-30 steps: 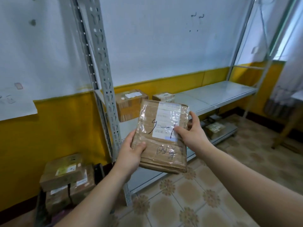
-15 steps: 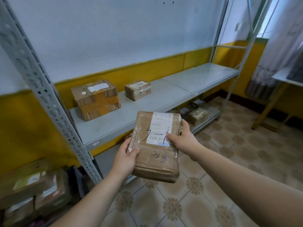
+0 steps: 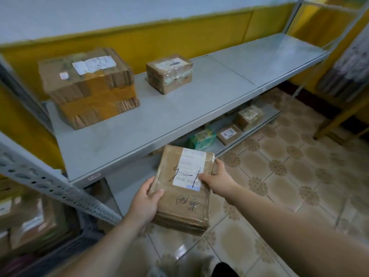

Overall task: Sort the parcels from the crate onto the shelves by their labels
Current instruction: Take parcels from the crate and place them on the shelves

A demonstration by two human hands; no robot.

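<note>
Both hands are holding one flat brown parcel [image 3: 180, 208] in the lower middle of the frame, up in the air over the tiled floor [image 3: 279, 186], just in front of the middle shelf [image 3: 179, 118]. The left hand [image 3: 146, 198] is clamping the parcel's left edge, thumb on top and fingers underneath. The right hand [image 3: 217, 179] is gripping the right edge, its thumb lying on the white label [image 3: 189, 166] with its dark handwritten marks.

To my eye the label is being checked and the parcel is being brought to its level. Next it is going to need the matching shelf picked and a flat slide onto a bare stretch.

That middle shelf is carrying a large taped box [image 3: 87, 86] at upper left and a smaller box [image 3: 169, 73] near it, apart. Right of centre, the lower shelf [image 3: 268, 113] is holding a green packet [image 3: 202, 137], a flat brown packet [image 3: 229, 133] and a taped carton [image 3: 249, 116]. At lower left, blurred, what I'm taking for the crate [image 3: 65, 249] is holding more parcels.
</note>
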